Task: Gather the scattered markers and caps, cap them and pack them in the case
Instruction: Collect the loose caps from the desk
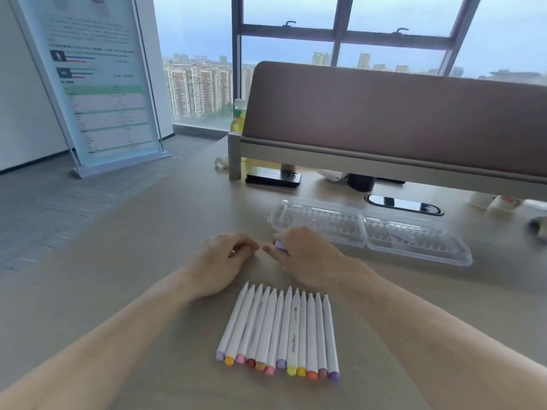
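Note:
Several white markers [281, 329] lie side by side on the desk, coloured ends toward me, bare tips pointing away. Just beyond their tips my left hand [220, 261] rests curled on the table; I cannot tell whether anything is inside it. My right hand [307, 255] sits beside it, fingers closed around a small purple cap [279, 245]. The clear plastic case [370, 232] lies open flat behind my right hand, both halves showing ribbed slots.
A brown desk divider [399, 119] on a grey frame spans the back. Under it sit a black box [273, 176], a dark cup [361, 182] and a cable port [404, 204]. A standing poster [97, 84] is left on the floor.

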### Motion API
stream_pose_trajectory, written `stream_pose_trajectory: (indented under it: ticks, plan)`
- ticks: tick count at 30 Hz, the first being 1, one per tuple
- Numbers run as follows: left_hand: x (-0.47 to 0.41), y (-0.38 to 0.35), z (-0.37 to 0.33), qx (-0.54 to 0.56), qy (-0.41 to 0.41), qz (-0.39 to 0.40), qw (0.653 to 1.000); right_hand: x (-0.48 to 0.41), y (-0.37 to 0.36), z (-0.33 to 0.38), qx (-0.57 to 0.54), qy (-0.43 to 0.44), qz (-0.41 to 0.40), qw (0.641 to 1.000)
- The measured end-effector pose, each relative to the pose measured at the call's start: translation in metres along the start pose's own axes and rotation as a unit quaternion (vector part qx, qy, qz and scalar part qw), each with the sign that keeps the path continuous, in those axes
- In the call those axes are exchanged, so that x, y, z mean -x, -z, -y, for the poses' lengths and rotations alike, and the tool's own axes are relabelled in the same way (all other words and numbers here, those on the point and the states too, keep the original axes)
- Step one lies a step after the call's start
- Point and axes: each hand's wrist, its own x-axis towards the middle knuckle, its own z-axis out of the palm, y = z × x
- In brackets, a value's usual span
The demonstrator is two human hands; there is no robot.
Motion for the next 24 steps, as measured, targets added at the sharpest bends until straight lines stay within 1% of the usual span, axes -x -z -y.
stream_pose_trajectory:
  ticks: [2, 6, 8, 13, 17, 21, 24]
  plan:
    - [-0.002, -0.006, 0.005, 0.024, 0.011, -0.011, 1.000, -0.001, -0.003, -0.002, 0.071, 0.029, 0.023, 0.997]
    - [-0.007, -0.014, 0.007, 0.059, 0.008, -0.020, 0.998, -0.003, -0.013, -0.007, 0.118, 0.079, 0.019, 0.990]
    - [-0.007, -0.016, 0.008, 0.074, 0.006, -0.031, 0.997, -0.006, -0.014, -0.008, 0.122, 0.097, 0.021, 0.988]
    - [-0.004, -0.017, 0.013, 0.090, 0.000, -0.057, 0.994, -0.008, -0.003, -0.007, 0.080, 0.099, 0.030, 0.991]
    - [0.000, -0.018, 0.011, 0.093, 0.001, -0.035, 0.995, -0.001, 0.006, -0.009, 0.038, 0.083, 0.041, 0.995]
    - [0.003, -0.017, 0.001, -0.013, -0.023, 0.009, 1.000, 0.017, 0.017, -0.021, -0.023, 0.030, 0.019, 0.999]
    - [0.001, -0.016, 0.003, -0.038, -0.026, 0.019, 0.999, 0.038, 0.025, -0.043, -0.055, -0.026, -0.007, 0.998]
